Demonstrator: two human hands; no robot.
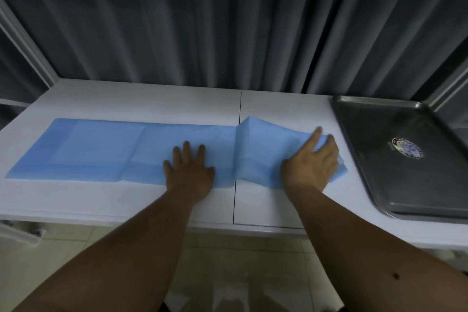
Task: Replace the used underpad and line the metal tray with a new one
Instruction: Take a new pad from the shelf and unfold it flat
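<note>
A blue underpad (101, 149) lies in a long strip across the white worktop (152, 104), reaching from near the left end to just short of the metal tray (395, 159); its left portion lies flat, with fold lines showing as paler and darker rectangles. The left hand (188, 167) rests palm down on the pad near its near edge, fingers straight and spread, pressing the sheet against the worktop. To the right of it the pad rises in a raised fold, a sharp ridge standing up just over the dark seam (236, 154) that runs front to back across the worktop. The right hand (312, 159) lies on the pad's right end; its forefinger points away along the sheet, and the other fingers seem to curl over the sheet's edge, though whether they truly pinch it I cannot tell. The metal tray sits at the right end of the worktop, near the pad but apart from it, bare inside save for a round sticker (407, 148); its right side runs out of view. Dark grey curtains (228, 20) hang behind the worktop; pale floor tiles (240, 273) show below, between the forearms.
</note>
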